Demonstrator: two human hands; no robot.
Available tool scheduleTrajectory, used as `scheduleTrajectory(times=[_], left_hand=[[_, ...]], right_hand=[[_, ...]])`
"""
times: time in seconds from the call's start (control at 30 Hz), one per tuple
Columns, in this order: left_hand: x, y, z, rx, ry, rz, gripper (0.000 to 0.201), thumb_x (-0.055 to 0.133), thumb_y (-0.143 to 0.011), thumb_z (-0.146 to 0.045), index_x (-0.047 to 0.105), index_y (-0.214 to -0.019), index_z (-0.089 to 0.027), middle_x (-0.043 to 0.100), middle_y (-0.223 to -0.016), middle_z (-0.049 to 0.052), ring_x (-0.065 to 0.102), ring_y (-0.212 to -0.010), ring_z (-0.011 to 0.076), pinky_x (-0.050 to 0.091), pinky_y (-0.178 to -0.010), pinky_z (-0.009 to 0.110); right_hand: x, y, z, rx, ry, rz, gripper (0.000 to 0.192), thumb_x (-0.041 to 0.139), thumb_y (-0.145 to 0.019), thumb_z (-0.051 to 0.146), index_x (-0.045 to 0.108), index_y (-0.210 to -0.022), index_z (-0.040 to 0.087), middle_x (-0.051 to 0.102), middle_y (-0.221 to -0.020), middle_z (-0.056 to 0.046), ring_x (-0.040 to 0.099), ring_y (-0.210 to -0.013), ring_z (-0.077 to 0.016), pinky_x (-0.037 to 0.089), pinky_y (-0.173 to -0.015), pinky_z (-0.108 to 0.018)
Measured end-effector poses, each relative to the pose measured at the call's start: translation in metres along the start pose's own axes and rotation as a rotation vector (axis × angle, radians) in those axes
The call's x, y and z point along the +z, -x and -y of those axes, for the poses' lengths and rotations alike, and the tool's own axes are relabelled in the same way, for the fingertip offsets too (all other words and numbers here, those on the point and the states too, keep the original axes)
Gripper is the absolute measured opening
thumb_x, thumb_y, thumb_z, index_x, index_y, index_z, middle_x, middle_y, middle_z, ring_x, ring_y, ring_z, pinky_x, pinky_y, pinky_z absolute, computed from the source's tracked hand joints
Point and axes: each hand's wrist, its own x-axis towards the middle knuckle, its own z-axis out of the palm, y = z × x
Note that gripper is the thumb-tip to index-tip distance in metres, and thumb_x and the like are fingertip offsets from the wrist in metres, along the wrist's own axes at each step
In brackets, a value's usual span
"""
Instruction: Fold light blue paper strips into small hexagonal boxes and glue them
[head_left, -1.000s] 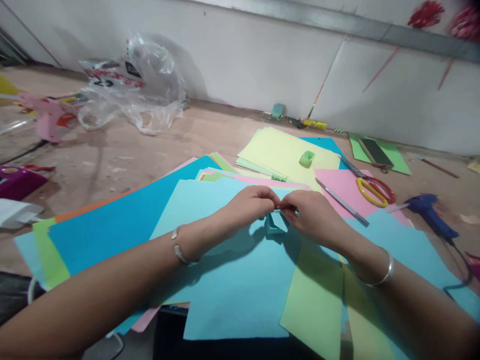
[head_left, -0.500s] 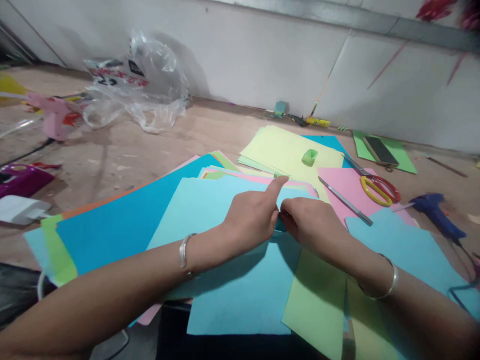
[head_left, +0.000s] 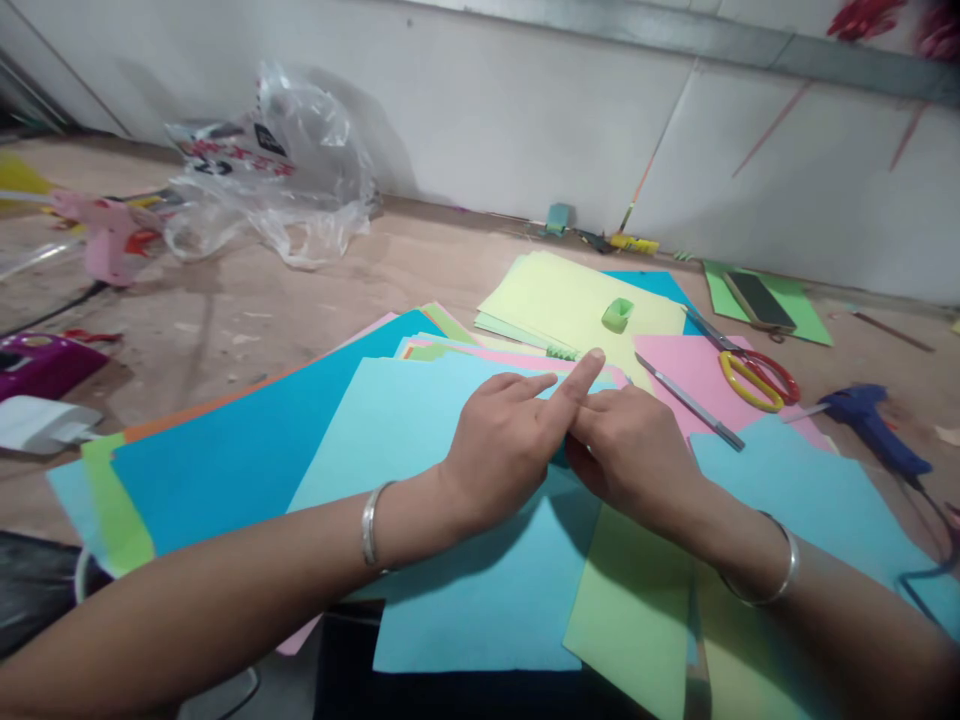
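A small folded piece of light blue paper (head_left: 559,458) sits between the two hands, almost wholly hidden by them; only a sliver of its edge shows, so its shape cannot be told. It lies over a large light blue sheet (head_left: 450,560) in the middle of the spread of coloured paper. The left hand (head_left: 502,450) is pressed against the right hand (head_left: 634,450), with its forefinger stretched out and pointing up and away and the other fingers curled. The right hand is curled over the small piece, its fingers bent inward; whether it pinches the paper cannot be told.

Around them lie a darker blue sheet (head_left: 247,450) to the left, a green sheet (head_left: 630,600) near the right wrist, a pink sheet (head_left: 690,370) and a pale yellow stack (head_left: 555,300) beyond. On the yellow stack stands a small green folded piece (head_left: 617,314). A craft knife (head_left: 690,403) and scissors with red and yellow handles (head_left: 750,375) lie on the pink sheet, a blue glue gun (head_left: 866,425) further right. A clear plastic bag (head_left: 277,180) and a pink glue gun (head_left: 105,235) rest on the wooden table (head_left: 247,310) at far left
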Motion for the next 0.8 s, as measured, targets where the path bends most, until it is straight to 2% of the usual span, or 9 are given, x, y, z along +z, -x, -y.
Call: scheduleTrajectory(times=[0.1, 0.23, 0.33, 0.4, 0.5, 0.57, 0.67, 0.8], left_hand=[[-0.001, -0.001, 0.001, 0.062, 0.005, -0.016, 0.049, 0.031, -0.094, -0.005, 0.043, -0.141, -0.014, 0.076, -0.091, 0.006, 0.069, -0.099, 0.0168, 0.05, -0.085, 0.032], [0.0, -0.002, 0.005, 0.117, 0.073, -0.038, 0.045, 0.033, -0.093, -0.004, 0.052, -0.132, -0.016, 0.076, -0.097, 0.006, 0.071, -0.092, 0.0151, 0.05, -0.081, 0.03], [0.002, -0.003, 0.008, 0.085, 0.11, -0.039, 0.04, 0.041, -0.089, -0.005, 0.059, -0.123, -0.016, 0.077, -0.096, 0.007, 0.07, -0.093, 0.0181, 0.051, -0.084, 0.033], [0.003, -0.005, 0.009, -0.004, 0.143, 0.032, 0.044, 0.049, -0.083, -0.004, 0.058, -0.124, -0.015, 0.076, -0.101, 0.008, 0.07, -0.097, 0.021, 0.052, -0.085, 0.035], [0.0, -0.007, 0.008, -0.222, 0.191, 0.26, 0.064, 0.056, -0.072, -0.002, 0.053, -0.134, -0.018, 0.075, -0.107, 0.006, 0.07, -0.097, 0.0236, 0.054, -0.081, 0.035], [-0.004, -0.008, 0.006, -0.338, 0.186, 0.39, 0.07, 0.057, -0.07, -0.001, 0.053, -0.136, -0.022, 0.077, -0.103, 0.003, 0.071, -0.093, 0.0245, 0.055, -0.077, 0.035], [-0.01, -0.009, 0.004, -0.359, 0.137, 0.442, 0.064, 0.055, -0.07, -0.001, 0.061, -0.129, -0.027, 0.077, -0.1, 0.002, 0.072, -0.093, 0.0254, 0.055, -0.076, 0.035], [-0.014, -0.012, 0.001, -0.316, 0.094, 0.485, 0.055, 0.057, -0.069, -0.001, 0.067, -0.118, -0.024, 0.077, -0.097, 0.005, 0.071, -0.091, 0.0276, 0.055, -0.076, 0.036]], right_hand=[[0.003, 0.0, 0.0, -0.015, -0.02, -0.032, 0.02, 0.05, -0.076, 0.01, 0.069, -0.073, 0.015, 0.07, -0.068, -0.008, 0.058, -0.062, -0.0199, 0.023, -0.058, -0.032], [0.008, 0.001, -0.002, -0.055, 0.006, -0.112, 0.022, 0.048, -0.078, 0.01, 0.07, -0.074, 0.014, 0.069, -0.067, -0.009, 0.056, -0.061, -0.0196, 0.024, -0.059, -0.033], [0.01, 0.001, -0.005, -0.056, 0.06, -0.207, 0.021, 0.047, -0.077, 0.009, 0.067, -0.07, 0.013, 0.066, -0.062, -0.009, 0.051, -0.055, -0.0171, 0.024, -0.058, -0.032], [0.01, 0.001, -0.005, -0.071, 0.08, -0.265, 0.021, 0.046, -0.076, 0.009, 0.064, -0.066, 0.014, 0.061, -0.057, -0.006, 0.046, -0.053, -0.0155, 0.023, -0.056, -0.031], [0.009, 0.001, 0.0, -0.128, 0.095, -0.378, 0.025, 0.043, -0.075, 0.005, 0.057, -0.059, 0.017, 0.054, -0.051, -0.002, 0.039, -0.05, -0.0143, 0.021, -0.055, -0.03], [0.009, 0.002, 0.004, -0.166, 0.107, -0.433, 0.027, 0.042, -0.075, 0.003, 0.054, -0.057, 0.018, 0.05, -0.049, -0.001, 0.036, -0.049, -0.0143, 0.02, -0.055, -0.03], [0.01, 0.003, 0.01, -0.19, 0.125, -0.466, 0.029, 0.044, -0.077, 0.001, 0.053, -0.056, 0.018, 0.048, -0.049, 0.0, 0.034, -0.049, -0.0146, 0.019, -0.054, -0.03], [0.012, 0.002, 0.011, -0.196, 0.142, -0.474, 0.029, 0.044, -0.078, 0.002, 0.054, -0.056, 0.019, 0.047, -0.049, 0.0, 0.032, -0.049, -0.0147, 0.018, -0.054, -0.03]])
